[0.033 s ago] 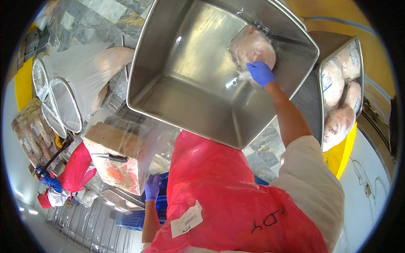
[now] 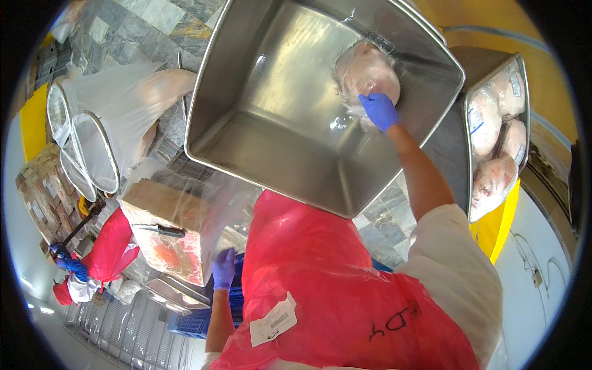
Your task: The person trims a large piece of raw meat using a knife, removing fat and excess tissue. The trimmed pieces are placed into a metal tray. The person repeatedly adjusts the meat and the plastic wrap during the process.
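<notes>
Inside the large stainless steel bin (image 2: 345, 209) lies a clear-plastic-wrapped piece of pale pink meat (image 2: 370, 69), towards the far right corner. My right hand (image 2: 380, 111), in a blue glove, reaches over the bin and grips the near end of the wrapped meat. Loose film bunches beside the fingers. Down at my left side, my gloved left hand (image 2: 223, 269) holds nothing I can see, its fingers loosely bent. It is beside the blue crates (image 2: 236, 290), close to a plastic-covered box (image 2: 166, 240) with a knife (image 2: 161, 230) on it.
At the right, a second metal bin (image 2: 472, 132) holds several wrapped meat pieces. Metal hoops (image 2: 95, 151) with clear bags stand at the left. A co-worker in a red apron (image 2: 111, 250) is farther left. Grey tiles (image 2: 154, 15) cover the floor.
Very little differs. My left hand is slightly higher beside the crates, and my right hand and the wrapped meat have shifted slightly nearer.
</notes>
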Motion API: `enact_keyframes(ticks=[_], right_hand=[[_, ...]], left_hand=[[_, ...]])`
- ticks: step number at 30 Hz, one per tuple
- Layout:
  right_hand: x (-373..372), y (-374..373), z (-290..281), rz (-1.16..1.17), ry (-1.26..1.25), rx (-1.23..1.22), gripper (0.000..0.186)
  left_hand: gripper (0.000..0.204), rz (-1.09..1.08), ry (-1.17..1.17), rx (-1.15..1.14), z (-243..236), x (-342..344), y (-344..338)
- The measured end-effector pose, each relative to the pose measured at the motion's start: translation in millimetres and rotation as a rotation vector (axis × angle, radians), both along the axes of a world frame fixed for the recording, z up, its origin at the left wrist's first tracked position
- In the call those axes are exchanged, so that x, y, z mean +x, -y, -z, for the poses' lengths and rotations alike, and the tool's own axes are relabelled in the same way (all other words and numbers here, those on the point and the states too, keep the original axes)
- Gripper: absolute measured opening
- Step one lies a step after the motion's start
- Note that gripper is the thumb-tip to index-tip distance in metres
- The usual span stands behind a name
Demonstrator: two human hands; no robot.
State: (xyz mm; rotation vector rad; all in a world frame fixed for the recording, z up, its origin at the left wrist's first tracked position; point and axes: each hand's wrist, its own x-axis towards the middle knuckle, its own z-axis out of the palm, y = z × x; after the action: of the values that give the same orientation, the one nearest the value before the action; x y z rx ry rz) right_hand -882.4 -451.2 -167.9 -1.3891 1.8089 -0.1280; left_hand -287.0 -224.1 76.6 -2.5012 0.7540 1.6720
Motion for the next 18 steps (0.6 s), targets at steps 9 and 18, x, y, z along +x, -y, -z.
enact_keyframes(ticks=[9,18], right_hand=[[130.6,-71.0,-43.9,0.644,0.386,0.094,0.04],[208.7,-63.4,-19.7,0.807,0.548,-0.057,0.035]], left_hand=[[0.067,0.884,-0.268,-0.453,135.0,-275.3,142.7],[0.053,0.903,-0.161,-0.516,264.7,-297.9,165.5]])
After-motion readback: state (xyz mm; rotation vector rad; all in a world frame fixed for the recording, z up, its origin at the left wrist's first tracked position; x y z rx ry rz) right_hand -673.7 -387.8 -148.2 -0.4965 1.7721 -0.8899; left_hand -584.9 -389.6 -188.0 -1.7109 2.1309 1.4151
